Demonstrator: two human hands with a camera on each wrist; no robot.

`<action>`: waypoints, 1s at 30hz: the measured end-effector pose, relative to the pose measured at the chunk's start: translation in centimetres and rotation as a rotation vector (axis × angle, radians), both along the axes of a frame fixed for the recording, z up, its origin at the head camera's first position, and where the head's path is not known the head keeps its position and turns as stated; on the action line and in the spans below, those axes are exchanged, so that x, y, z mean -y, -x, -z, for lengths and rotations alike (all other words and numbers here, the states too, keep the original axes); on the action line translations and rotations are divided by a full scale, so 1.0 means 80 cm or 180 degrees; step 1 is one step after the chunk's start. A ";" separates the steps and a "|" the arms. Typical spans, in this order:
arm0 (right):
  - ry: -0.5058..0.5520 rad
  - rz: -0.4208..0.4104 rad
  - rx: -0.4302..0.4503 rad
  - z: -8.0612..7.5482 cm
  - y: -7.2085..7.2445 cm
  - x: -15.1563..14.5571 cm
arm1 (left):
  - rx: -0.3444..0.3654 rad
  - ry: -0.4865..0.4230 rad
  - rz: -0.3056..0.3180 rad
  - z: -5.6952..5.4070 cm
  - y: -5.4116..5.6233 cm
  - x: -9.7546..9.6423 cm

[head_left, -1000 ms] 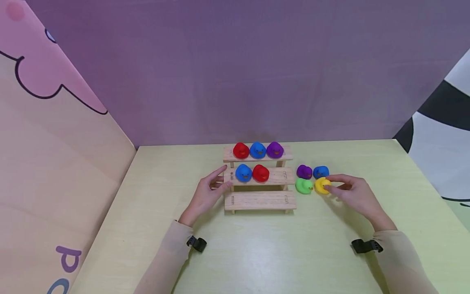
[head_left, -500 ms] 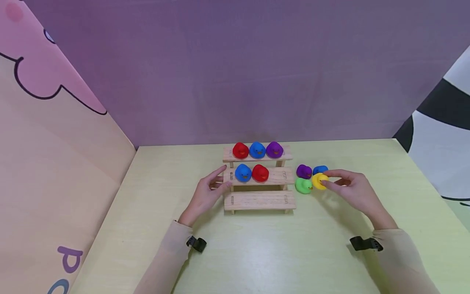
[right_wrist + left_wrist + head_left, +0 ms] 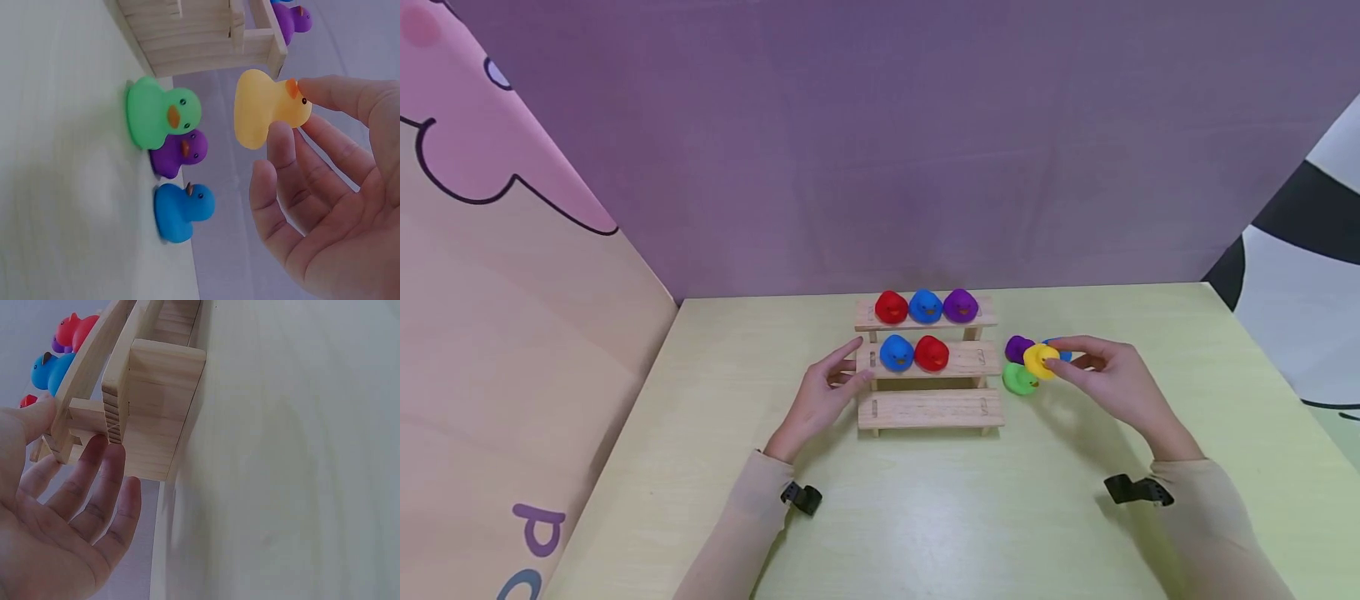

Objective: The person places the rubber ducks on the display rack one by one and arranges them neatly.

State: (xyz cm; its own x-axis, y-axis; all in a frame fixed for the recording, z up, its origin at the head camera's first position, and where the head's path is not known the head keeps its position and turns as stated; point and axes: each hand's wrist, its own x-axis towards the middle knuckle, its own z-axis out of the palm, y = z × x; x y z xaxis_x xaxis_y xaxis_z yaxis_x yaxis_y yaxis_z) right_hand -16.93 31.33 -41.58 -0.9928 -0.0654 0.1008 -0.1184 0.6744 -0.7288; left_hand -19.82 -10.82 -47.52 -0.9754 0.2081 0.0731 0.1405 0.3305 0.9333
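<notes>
Yellow duck (image 3: pixel 1041 362) seemingly half-hides blue duck (image 3: pixel 1065 356).

long beige sleeves (image 3: pixel 1206 517); black wrist cameras (image 3: pixel 809 500), seemingly boxy; black straps (image 3: pixel 1156 492)

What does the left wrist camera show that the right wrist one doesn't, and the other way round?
Only the left wrist view shows the person's left grip, touching one end of the wooden stand, and red ducks on the steps.

Only the right wrist view shows the right grip pinching a yellow duck, plus a green duck, purple duck and blue duck grouped on the tabletop.

Both show part of the stand and tabletop.
</notes>
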 end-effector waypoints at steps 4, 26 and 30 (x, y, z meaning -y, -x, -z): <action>0.0052 -0.0045 -0.0043 -0.005 0.000 0.007 | 0.0008 -0.0016 0.0009 -0.001 0.000 0.000; 0.0443 -0.0408 -0.0125 -0.011 0.014 0.063 | -0.0013 -0.0037 0.0024 -0.001 0.001 -0.001; 0.0464 -0.0436 -0.0084 -0.010 0.017 0.074 | -0.0026 -0.0019 0.0026 -0.001 0.000 0.000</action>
State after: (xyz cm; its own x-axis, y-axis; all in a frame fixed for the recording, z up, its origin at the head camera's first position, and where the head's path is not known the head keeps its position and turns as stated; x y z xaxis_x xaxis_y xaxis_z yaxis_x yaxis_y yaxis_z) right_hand -18.26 25.42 -40.76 -0.9725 -0.1825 0.1449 -0.2222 0.5382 -0.8130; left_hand -19.81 -10.79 -47.46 -0.9730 0.2155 0.0823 0.1507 0.3238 0.9341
